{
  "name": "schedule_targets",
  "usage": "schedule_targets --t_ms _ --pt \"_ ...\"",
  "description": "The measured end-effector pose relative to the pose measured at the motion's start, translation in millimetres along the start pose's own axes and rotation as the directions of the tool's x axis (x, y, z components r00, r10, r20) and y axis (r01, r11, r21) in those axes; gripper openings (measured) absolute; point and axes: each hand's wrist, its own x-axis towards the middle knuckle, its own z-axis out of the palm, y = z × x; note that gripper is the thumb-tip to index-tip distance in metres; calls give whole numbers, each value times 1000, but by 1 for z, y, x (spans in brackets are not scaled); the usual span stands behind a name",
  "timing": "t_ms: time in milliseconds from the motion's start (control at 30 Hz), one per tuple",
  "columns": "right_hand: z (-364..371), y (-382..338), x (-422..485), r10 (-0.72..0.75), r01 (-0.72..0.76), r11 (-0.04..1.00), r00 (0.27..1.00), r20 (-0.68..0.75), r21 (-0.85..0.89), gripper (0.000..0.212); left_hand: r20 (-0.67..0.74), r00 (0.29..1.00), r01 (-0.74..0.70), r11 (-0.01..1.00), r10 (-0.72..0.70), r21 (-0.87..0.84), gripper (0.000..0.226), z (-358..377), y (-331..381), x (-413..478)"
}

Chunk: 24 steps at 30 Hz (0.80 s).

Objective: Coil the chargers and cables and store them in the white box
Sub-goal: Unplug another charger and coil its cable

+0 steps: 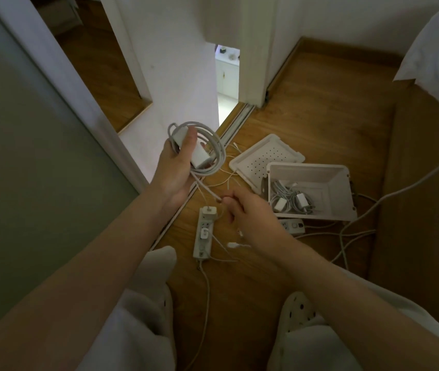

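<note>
The left hand [175, 167] grips the coiled charger [199, 153], the right hand [253, 212] pinches its loose tail [213, 194] just below, and the white box [344, 194] lies rightward on the floor, nearer that hand.

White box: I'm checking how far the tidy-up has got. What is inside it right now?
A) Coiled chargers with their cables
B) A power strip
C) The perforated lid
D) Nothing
A: the white box holds coiled chargers with their cables bunched at one end, while the perforated lid lies on the floor beside it.
</note>
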Motion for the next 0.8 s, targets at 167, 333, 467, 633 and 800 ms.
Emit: schedule_targets --t_ms 167,333,467,633,800 --pt "-28 22 7 -202 133 752 979 -34 -645 25 90 990 102 990 -111 94 18 -6 1 -7" --pt "-22 25 10 -35 -26 935 985 -167 -353 20 208 963 127 971 -170 203 24 5 -4 -15" --pt "-29 13 16 254 -294 721 955 156 627 27 290 944 59 946 -157 319 18 9 -9 -19" --pt "-40 14 23 418 -324 478 901 113 817 22 332 924 51 921 -191 387 26 12 -10 -20" --pt "-42 23 30 598 -300 303 799 65 904 19 346 915 19 879 -207 476 19 12 -18 -18"
